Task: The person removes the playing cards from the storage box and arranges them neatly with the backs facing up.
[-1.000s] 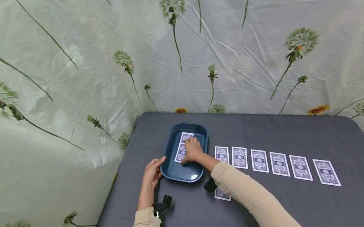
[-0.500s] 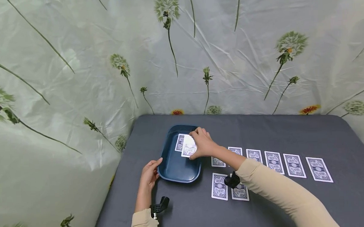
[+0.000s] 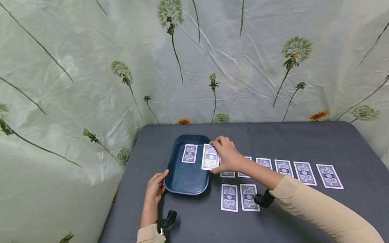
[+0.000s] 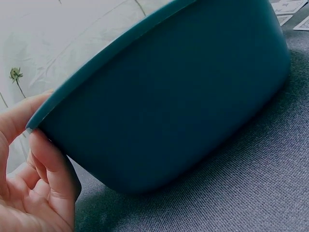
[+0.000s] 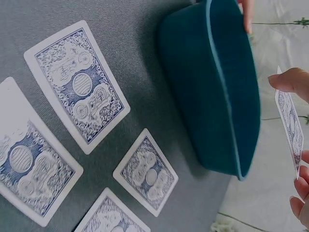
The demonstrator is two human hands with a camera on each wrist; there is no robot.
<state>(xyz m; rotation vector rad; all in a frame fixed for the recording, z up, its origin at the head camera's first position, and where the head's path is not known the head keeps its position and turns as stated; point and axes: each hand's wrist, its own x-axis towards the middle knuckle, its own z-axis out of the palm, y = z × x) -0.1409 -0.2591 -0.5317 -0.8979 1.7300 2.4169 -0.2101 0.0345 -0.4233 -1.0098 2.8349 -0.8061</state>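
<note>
My right hand (image 3: 228, 155) holds a playing card (image 3: 210, 157) by its edges, patterned back showing, above the right side of a blue tray (image 3: 183, 182). In the right wrist view the held card (image 5: 290, 123) is seen nearly edge-on between thumb and fingers, higher than the tray's rim (image 5: 224, 92). Another playing card (image 3: 190, 153) lies back up inside the tray, toward its far end. At the tray's near left side, my left hand (image 3: 155, 186) pinches the rim; the left wrist view has the thumb above and a finger beneath the rim (image 4: 72, 87).
Right of the tray, a row of playing cards (image 3: 305, 173) runs across the grey cloth-covered table (image 3: 198, 228), backs up. Two more cards (image 3: 229, 198) lie nearer the person, in front of that row. A flower-patterned sheet (image 3: 211, 56) hangs behind and to the left.
My right hand has lifted a card from inside the tray and carried it right, toward the tray's right rim. One card stays in the tray. My left hand keeps its grip on the rim.
</note>
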